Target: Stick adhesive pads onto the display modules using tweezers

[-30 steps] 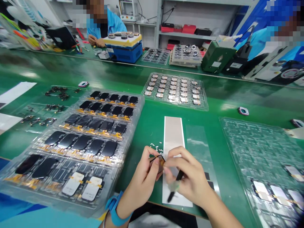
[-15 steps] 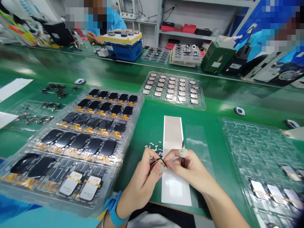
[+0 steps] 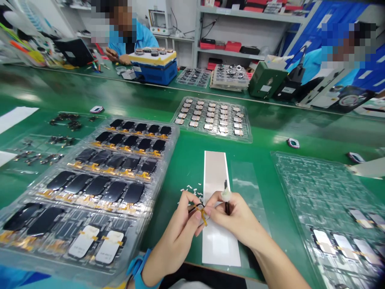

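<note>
My left hand (image 3: 180, 233) pinches a small dark screen part (image 3: 195, 208) with an orange flex cable, held just above the near edge of the green table (image 3: 186, 156). My right hand (image 3: 233, 218) is closed too: its fingertips touch the orange cable and a black tweezer-like tool (image 3: 226, 196) with a white tip stands up between its fingers. Both hands meet over the lower part of a long white strip (image 3: 215, 176). A blue wrist strap (image 3: 138, 267) circles my left wrist. Tiny white bits (image 3: 189, 188) lie just beyond my left hand.
A clear tray (image 3: 99, 168) of black screens with orange cables lies at left. A mostly bare clear tray (image 3: 325, 192) lies at right, a tray of small metal parts (image 3: 213, 118) beyond. Two other people sit across the far bench by a blue box (image 3: 156, 68).
The black tool in my right hand swung from pointing down towards me to standing upright. My right fingertips closed in on the orange cable of the part. The view shifted slightly.
</note>
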Motion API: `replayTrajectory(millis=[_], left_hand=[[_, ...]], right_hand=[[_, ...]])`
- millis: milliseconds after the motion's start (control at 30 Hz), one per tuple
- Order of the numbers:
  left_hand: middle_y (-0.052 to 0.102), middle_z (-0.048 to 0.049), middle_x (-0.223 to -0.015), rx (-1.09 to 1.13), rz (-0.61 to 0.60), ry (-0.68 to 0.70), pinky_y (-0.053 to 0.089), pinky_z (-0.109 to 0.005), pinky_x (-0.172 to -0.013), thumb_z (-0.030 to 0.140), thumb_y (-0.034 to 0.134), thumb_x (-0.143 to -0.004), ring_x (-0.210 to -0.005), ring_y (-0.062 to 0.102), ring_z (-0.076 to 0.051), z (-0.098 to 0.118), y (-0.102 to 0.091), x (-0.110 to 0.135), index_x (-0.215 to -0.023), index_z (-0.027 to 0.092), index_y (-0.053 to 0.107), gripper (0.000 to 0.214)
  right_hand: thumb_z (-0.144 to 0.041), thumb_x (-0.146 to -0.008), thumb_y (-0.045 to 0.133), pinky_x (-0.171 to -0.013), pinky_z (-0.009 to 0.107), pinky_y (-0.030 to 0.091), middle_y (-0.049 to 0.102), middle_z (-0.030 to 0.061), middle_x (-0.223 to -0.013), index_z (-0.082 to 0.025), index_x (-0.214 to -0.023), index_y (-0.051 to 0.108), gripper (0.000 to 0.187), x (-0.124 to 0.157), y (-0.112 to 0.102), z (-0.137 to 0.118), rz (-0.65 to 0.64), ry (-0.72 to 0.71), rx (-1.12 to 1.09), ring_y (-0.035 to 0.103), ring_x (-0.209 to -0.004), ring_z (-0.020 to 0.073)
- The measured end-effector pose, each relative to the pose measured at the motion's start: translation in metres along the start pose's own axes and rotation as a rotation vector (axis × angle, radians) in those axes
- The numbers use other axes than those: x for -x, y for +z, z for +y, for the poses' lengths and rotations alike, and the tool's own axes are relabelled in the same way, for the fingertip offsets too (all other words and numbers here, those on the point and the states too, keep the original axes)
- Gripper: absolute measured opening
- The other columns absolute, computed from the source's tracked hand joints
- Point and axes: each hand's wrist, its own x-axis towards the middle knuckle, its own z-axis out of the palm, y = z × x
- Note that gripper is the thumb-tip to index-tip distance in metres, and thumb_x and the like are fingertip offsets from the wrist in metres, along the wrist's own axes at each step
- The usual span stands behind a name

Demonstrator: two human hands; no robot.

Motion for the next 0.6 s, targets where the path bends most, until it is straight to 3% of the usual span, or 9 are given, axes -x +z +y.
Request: replayTrajectory(millis=[433,600], left_hand=[[0.037,0.0066,-0.076,-0.019,-0.066,-0.019,0.027,-0.023,-0.057,0.047,0.044,-0.104,-0.062,0.031,-0.011,-0.0015,-0.0001,-0.0019,-0.105,0.026,0.036,0.023],[0.042,0.0058,-0.080,-0.087,-0.028,-0.002,0.026,-0.022,-0.054,0.046,0.046,-0.103,-0.059,0.030,-0.010,0.0002,0.0007,-0.0033,-0.105,0.026,0.035,0.022]], right_hand=[[-0.052,-0.081,0.072,-0.045,0.023,0.015,0.033,-0.0090,-0.049,-0.017,-0.070,0.062,0.038,0.0012,-0.0033,-0.0014,0.010,-0.027,0.022,0.021,-0.048,0.0066],[-0.051,-0.081,0.071,-0.051,0.024,0.028,0.054,-0.0025,-0.062,-0.017,-0.072,0.063,0.036,-0.0014,-0.0002,-0.0002,0.041,-0.052,0.043,0.034,-0.053,0.0083]])
